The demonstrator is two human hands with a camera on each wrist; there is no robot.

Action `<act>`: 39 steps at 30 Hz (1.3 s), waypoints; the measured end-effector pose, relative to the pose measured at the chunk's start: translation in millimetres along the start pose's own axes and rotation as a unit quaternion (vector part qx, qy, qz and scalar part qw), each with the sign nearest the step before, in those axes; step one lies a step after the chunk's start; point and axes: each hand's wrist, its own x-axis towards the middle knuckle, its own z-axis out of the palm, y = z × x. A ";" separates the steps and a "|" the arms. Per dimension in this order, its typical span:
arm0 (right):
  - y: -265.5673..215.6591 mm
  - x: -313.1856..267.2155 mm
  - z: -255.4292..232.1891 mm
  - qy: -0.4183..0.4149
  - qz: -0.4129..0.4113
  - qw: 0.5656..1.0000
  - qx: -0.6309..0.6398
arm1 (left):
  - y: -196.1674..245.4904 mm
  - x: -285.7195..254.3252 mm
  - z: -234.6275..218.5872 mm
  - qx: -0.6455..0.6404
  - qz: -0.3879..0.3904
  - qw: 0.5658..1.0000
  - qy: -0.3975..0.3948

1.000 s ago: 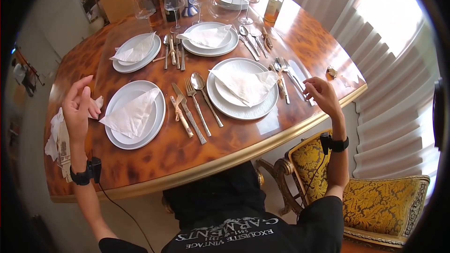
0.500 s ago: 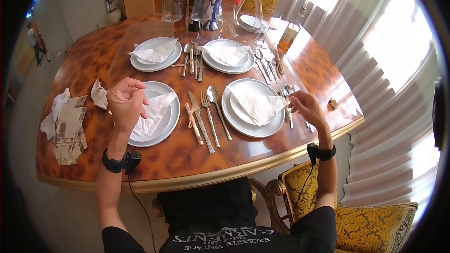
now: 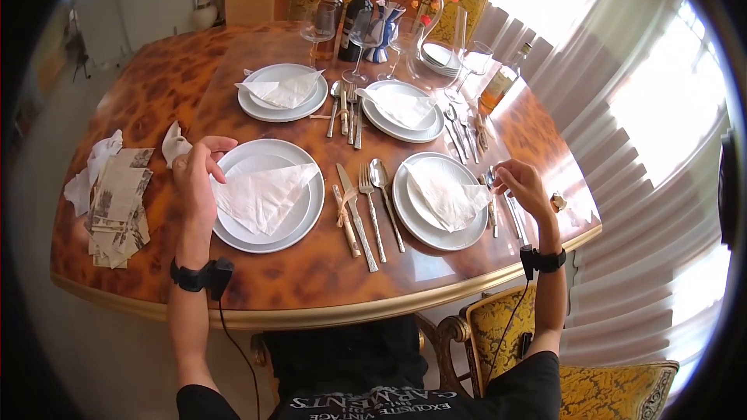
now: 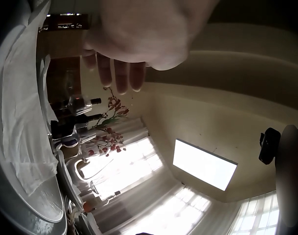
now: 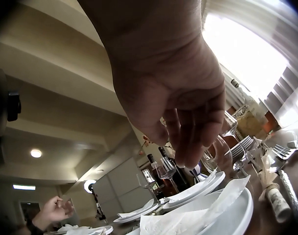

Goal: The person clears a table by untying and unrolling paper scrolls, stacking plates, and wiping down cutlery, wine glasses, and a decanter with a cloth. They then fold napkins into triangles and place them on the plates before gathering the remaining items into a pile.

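Note:
My left hand [image 3: 198, 187] is raised at the left edge of the near-left plate [image 3: 313, 222], fingers loosely bent and holding nothing. On that plate lies a folded white napkin [image 3: 266, 196]. The left wrist view shows the hand [image 4: 144, 36] with its fingers hanging apart. Above the cutlery right of the near-right plate [image 3: 424, 235], my right hand [image 3: 527, 190] hovers, fingers loosely curled with nothing visible in them. In the right wrist view, the hand [image 5: 176, 93] is above the napkin-topped plate [image 5: 244, 210] and a tied roll [image 5: 277, 203].
Knife, fork [image 3: 372, 214], spoon and a tied roll lie between the near plates. Two more napkin-topped plates [image 3: 261, 115] are farther back. Bottles [image 3: 355, 19], stemmed glasses and a vase [image 3: 383, 31] stand behind. Patterned papers [image 3: 120, 198] and crumpled cloth [image 3: 93, 175] lie left.
The view has shifted. My left hand has moved from over the near-left plate to its left edge, and its fingers are less curled. The right hand stays near the right-hand cutlery.

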 end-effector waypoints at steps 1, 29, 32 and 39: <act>-3.5 5.7 1.8 -0.002 -0.002 1.000 -0.002 | -0.4 -0.5 -4.9 0.037 0.013 0.999 0.016; -89.5 225.4 237.6 -0.082 -0.124 0.965 -0.216 | 5.5 -10.7 0.9 -0.043 -0.052 0.998 0.020; -86.0 223.7 233.3 -0.101 -0.132 0.960 -0.225 | 6.8 -10.8 -1.9 -0.024 -0.070 0.997 0.011; -150.7 136.7 211.7 -0.195 -0.195 0.960 -0.050 | 0.2 -7.1 4.2 -0.048 0.013 0.982 -0.184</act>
